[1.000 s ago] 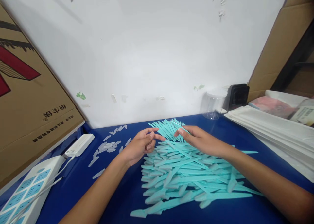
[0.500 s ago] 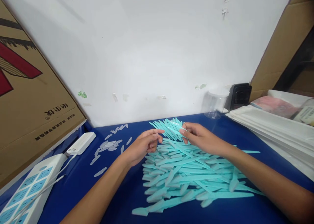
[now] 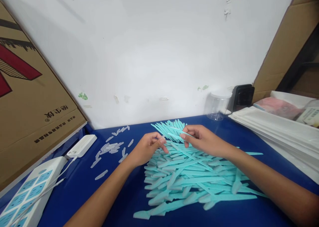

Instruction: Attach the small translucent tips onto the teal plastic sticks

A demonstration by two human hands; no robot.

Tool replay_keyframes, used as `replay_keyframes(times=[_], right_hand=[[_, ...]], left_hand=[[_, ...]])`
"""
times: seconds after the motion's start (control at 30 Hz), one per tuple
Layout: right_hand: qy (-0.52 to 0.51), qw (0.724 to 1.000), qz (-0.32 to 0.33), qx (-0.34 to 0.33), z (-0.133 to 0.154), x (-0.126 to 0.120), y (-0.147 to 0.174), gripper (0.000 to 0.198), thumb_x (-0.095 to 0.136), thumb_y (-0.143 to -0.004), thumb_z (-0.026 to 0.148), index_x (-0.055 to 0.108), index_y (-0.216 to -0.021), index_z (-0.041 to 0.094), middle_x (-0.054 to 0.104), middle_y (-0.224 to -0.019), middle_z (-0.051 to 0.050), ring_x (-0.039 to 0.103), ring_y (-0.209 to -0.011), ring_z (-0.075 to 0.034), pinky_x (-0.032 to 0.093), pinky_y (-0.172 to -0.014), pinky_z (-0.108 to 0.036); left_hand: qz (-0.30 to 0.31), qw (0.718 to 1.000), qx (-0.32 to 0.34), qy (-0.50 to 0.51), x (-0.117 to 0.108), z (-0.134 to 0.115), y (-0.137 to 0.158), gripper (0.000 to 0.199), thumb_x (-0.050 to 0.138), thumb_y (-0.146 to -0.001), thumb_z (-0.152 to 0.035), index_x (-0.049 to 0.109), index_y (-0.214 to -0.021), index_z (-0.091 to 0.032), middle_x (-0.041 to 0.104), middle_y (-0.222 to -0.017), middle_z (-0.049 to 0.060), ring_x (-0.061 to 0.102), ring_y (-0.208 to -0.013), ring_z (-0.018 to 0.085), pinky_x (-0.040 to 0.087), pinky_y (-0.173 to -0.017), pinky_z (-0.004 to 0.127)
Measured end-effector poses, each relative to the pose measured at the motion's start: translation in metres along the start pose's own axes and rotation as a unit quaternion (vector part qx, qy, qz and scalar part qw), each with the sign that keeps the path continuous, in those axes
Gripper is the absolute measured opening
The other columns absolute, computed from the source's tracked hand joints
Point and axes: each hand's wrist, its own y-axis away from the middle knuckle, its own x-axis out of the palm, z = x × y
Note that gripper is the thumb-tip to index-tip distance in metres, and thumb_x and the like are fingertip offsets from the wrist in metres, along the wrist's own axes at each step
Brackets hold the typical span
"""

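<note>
In my right hand (image 3: 199, 139), thumb and fingers pinch a turquoise eyebrow razor (image 3: 178, 130), its narrow end pointing left. A second turquoise end shows just below it; whether that one is also held I cannot tell. My left hand (image 3: 151, 147) is a little to the left, fingers curled, thumb and index tips together; anything between them is too small to make out. Under both hands lies a large pile of turquoise razors (image 3: 184, 180) with paler, covered-looking ends. Behind them is a neater row of razors (image 3: 165, 127). Loose translucent blade covers (image 3: 111, 148) are scattered to the left.
A white power strip (image 3: 32, 190) with cables and a small white box (image 3: 82, 145) sit at left, beside a cardboard box (image 3: 37, 97). A clear jar (image 3: 219, 106), a black object (image 3: 243, 97) and white trays (image 3: 269, 127) stand at right. A white wall rises behind.
My left index finger has drawn back from pointing, and its tip now meets the thumb. The right hand has shifted slightly left with the razor. Another translucent cover shows beside my left wrist.
</note>
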Motion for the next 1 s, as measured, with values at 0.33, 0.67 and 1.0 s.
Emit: replay_keyframes(times=[0.33, 0.67, 1.0], right_hand=[[0.025, 0.999, 0.006, 0.02, -0.008, 0.001, 0.0, 0.033, 0.064, -0.094, 0.049, 0.062, -0.083, 0.018, 0.075, -0.076, -0.004, 0.045, -0.049, -0.01, 0.029, -0.046, -0.024], [0.057, 0.998, 0.005, 0.007, -0.005, -0.001, 0.001, 0.032, 0.064, -0.095, 0.044, 0.062, -0.077, 0.018, 0.076, -0.074, -0.003, 0.051, -0.053, -0.011, 0.034, -0.05, -0.025], [0.023, 1.0, 0.005, -0.001, -0.004, 0.01, 0.003, 0.03, 0.065, -0.095, 0.046, 0.063, -0.081, 0.02, 0.076, -0.078, -0.002, 0.055, -0.058, -0.012, 0.037, -0.054, -0.025]], left_hand=[[0.012, 0.994, 0.036, -0.103, -0.007, -0.003, 0.0, 0.046, 0.043, -0.103, -0.051, 0.069, -0.087, -0.016, 0.058, -0.073, 0.0, 0.042, -0.061, 0.013, 0.033, -0.061, 0.026], [-0.011, 0.998, 0.023, -0.063, -0.005, -0.002, 0.001, 0.04, 0.048, -0.103, -0.05, 0.066, -0.1, -0.015, 0.071, -0.076, 0.002, 0.037, -0.053, 0.01, 0.027, -0.051, 0.025], [-0.046, 0.998, 0.027, -0.039, 0.013, -0.005, 0.001, 0.038, 0.056, -0.099, -0.046, 0.066, -0.082, -0.014, 0.071, -0.069, 0.004, 0.047, -0.053, 0.01, 0.032, -0.053, 0.023]])
